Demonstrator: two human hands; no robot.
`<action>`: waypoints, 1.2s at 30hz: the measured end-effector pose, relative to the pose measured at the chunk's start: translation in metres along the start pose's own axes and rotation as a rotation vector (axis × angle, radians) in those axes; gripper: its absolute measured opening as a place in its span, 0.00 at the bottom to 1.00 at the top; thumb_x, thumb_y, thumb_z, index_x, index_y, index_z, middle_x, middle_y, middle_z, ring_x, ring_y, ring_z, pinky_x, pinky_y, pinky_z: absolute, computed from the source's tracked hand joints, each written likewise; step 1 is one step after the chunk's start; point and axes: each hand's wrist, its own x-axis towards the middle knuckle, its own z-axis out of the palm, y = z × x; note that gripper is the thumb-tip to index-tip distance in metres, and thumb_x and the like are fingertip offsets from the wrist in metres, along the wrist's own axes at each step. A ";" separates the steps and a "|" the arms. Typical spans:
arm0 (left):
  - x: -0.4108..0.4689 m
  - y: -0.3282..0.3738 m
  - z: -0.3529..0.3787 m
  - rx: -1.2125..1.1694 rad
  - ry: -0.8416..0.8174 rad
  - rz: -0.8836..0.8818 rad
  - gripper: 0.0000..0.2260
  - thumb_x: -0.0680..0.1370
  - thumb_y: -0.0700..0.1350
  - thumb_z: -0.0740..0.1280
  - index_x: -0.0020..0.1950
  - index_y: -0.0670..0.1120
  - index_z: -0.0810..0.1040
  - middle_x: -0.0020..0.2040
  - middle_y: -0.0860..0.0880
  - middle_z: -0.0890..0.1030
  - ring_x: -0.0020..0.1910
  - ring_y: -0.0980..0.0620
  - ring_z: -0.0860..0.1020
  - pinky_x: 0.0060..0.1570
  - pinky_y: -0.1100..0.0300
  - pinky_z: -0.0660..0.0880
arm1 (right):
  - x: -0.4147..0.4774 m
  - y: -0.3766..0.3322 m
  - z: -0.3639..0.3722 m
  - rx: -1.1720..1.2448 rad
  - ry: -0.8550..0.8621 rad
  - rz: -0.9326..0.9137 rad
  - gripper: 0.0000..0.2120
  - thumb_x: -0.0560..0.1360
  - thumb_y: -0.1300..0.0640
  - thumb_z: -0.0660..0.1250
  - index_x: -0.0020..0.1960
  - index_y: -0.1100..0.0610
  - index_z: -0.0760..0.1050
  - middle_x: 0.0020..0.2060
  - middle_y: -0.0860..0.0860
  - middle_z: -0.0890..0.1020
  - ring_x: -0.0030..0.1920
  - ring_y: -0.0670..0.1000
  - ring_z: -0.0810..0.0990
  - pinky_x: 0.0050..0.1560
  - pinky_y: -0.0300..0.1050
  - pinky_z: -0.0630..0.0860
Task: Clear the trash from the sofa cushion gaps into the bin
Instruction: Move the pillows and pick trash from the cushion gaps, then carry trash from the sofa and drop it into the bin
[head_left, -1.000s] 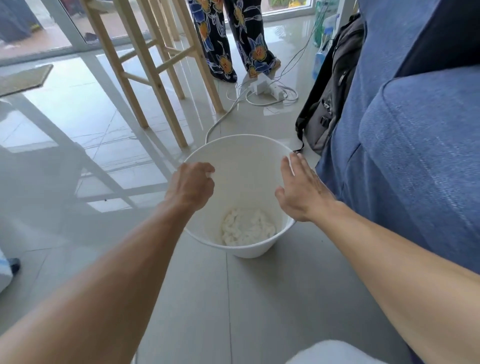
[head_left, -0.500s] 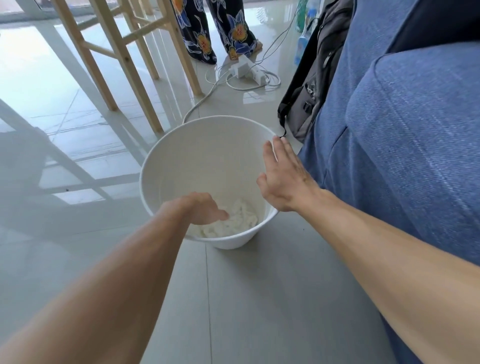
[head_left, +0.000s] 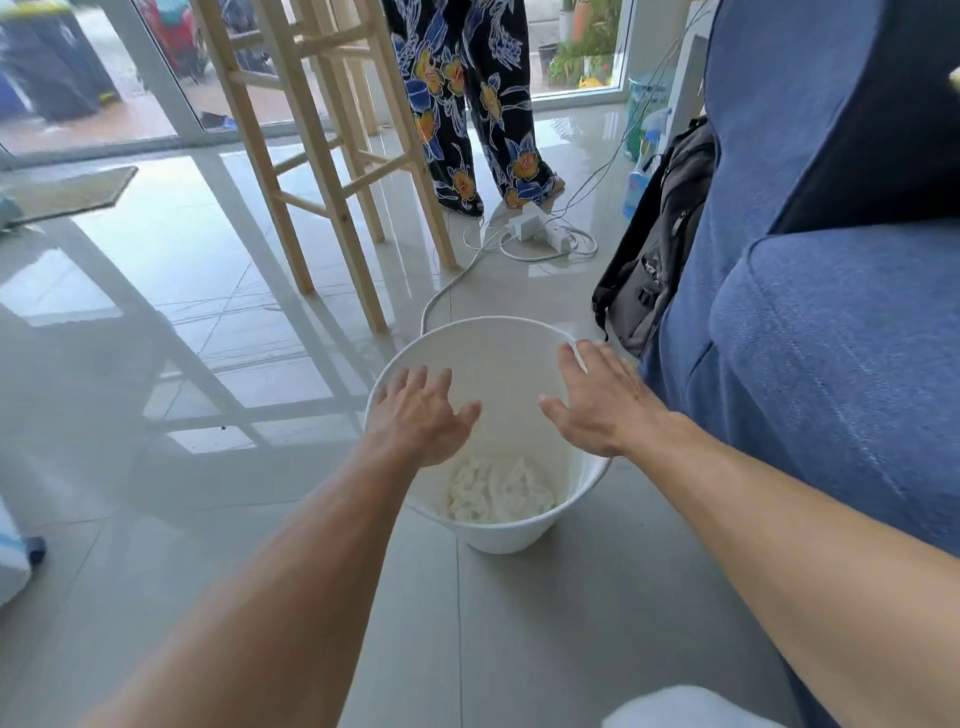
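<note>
A white round bin (head_left: 514, 358) stands on the tiled floor just left of the blue sofa (head_left: 831, 332). Crumpled white tissue trash (head_left: 498, 488) lies at its bottom. My left hand (head_left: 421, 415) hovers over the bin's left rim, palm down, fingers spread, holding nothing. Over the right rim, beside the sofa's front, is my right hand (head_left: 597, 405), also spread and empty. The sofa's cushion gaps lie outside what I can see well; only a dark seam shows at the upper right.
A wooden stool (head_left: 332, 171) stands behind the bin. A person in floral trousers (head_left: 467, 109) stands farther back. A white power strip with cables (head_left: 540, 234) lies on the floor, and a dark backpack (head_left: 654, 244) leans against the sofa.
My left hand went down into the bin closed, then came up to the rim with fingers spread. The right hand stayed open at the right rim. My view tilted up.
</note>
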 end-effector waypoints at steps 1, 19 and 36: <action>-0.002 -0.001 -0.008 0.006 0.023 -0.005 0.31 0.80 0.64 0.50 0.78 0.50 0.55 0.79 0.45 0.55 0.78 0.44 0.51 0.74 0.46 0.49 | -0.001 -0.003 -0.008 -0.008 0.004 -0.002 0.33 0.80 0.43 0.52 0.77 0.59 0.48 0.76 0.57 0.52 0.76 0.57 0.48 0.74 0.54 0.49; -0.028 -0.014 -0.092 -0.028 0.187 -0.023 0.35 0.79 0.66 0.51 0.80 0.50 0.47 0.80 0.44 0.45 0.78 0.45 0.43 0.75 0.45 0.44 | -0.014 -0.032 -0.085 -0.048 0.090 -0.027 0.33 0.81 0.41 0.49 0.79 0.57 0.45 0.78 0.55 0.48 0.77 0.56 0.44 0.75 0.57 0.46; -0.066 0.037 -0.381 0.011 0.203 0.065 0.35 0.79 0.65 0.51 0.80 0.49 0.46 0.79 0.43 0.48 0.78 0.44 0.48 0.75 0.45 0.47 | -0.057 -0.053 -0.376 -0.026 0.156 0.010 0.33 0.80 0.43 0.51 0.79 0.58 0.45 0.77 0.56 0.50 0.77 0.56 0.47 0.75 0.58 0.50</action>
